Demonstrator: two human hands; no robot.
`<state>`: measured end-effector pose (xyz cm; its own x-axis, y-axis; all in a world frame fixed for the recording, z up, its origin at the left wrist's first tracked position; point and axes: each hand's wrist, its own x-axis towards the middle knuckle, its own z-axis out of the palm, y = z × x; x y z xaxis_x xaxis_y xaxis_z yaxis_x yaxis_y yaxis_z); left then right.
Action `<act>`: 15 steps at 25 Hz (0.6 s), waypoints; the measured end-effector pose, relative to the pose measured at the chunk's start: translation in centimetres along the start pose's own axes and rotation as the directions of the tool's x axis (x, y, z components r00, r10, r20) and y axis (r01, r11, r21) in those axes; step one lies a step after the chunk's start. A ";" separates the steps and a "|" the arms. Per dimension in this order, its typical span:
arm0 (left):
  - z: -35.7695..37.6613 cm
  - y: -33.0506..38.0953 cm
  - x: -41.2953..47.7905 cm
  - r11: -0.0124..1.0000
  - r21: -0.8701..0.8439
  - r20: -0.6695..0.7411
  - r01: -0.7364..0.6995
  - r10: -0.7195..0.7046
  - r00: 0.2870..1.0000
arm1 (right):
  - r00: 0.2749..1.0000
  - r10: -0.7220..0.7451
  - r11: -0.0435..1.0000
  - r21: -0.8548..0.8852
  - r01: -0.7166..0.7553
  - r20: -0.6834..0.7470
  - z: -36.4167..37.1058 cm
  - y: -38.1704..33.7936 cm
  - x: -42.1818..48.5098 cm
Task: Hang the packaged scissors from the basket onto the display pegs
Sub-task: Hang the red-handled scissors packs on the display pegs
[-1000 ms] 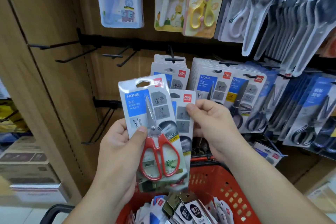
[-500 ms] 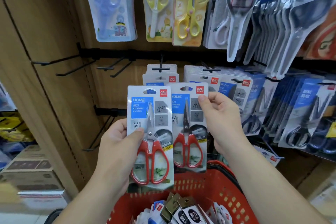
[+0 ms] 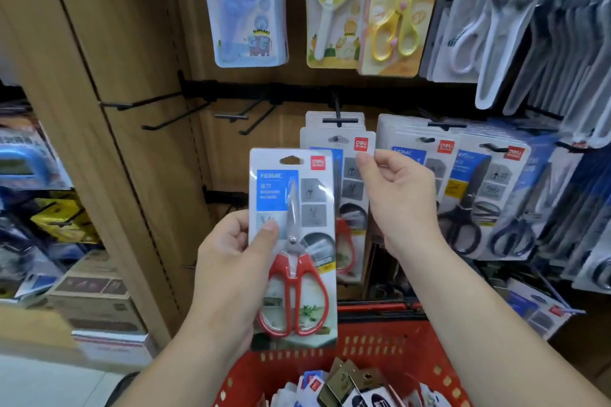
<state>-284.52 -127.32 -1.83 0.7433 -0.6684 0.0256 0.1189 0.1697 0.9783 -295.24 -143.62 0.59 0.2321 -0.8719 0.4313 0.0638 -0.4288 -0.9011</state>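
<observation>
My left hand grips a packaged pair of red-handled scissors upright in front of the display, thumb on its face. My right hand pinches the upper right edge of a second, matching pack. That pack hangs at the front of a stack on a black peg, its hang hole level with the peg's end. The red basket sits below my arms, with several more scissors packs in it.
Bare black pegs jut from the wooden panel at the left, and two more beside the stack. Black-handled scissors packs hang to the right, children's scissors above. Cardboard boxes stand low on the left.
My right hand carried its pack up and to the right, from beside the left pack onto the stack at the peg. The left pack stayed roughly where it was.
</observation>
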 end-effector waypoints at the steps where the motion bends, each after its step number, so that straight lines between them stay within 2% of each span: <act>1: 0.2 0.1 0.0 1.000 0.012 0.021 -0.019 0.018 1.000 | 1.000 -0.011 1.000 -0.019 0.011 0.000 0.1 0.2 0.3; 3: 0.3 0.1 -0.1 0.998 0.049 0.043 -0.051 0.049 0.998 | 0.999 -0.033 0.996 -0.083 0.032 -0.009 0.2 0.6 0.8; 6: 0.4 0.0 0.2 0.987 0.126 0.064 -0.103 0.095 0.993 | 0.993 -0.074 0.976 -0.210 0.052 -0.096 -0.5 0.9 1.5; 9: 1.6 0.2 1.5 0.969 0.172 0.097 -0.178 0.163 0.982 | 0.977 -0.157 0.963 -0.244 0.118 -0.147 -1.4 -0.5 1.5; 11: 3.1 0.0 2.9 0.975 0.159 0.095 -0.153 0.139 0.986 | 0.973 -0.203 0.950 -0.263 0.168 -0.111 -1.9 -1.7 1.4; 15: 5.5 -1.1 5.5 0.961 0.211 0.095 -0.178 0.161 0.982 | 0.987 -0.147 0.933 -0.324 0.159 0.063 -2.6 -2.3 1.5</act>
<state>-284.17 -135.16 -1.63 0.6866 -0.6984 0.2022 -0.1566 0.1294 0.9791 -297.54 -144.59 3.39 0.2807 -0.7828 0.5553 -0.2180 -0.6155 -0.7574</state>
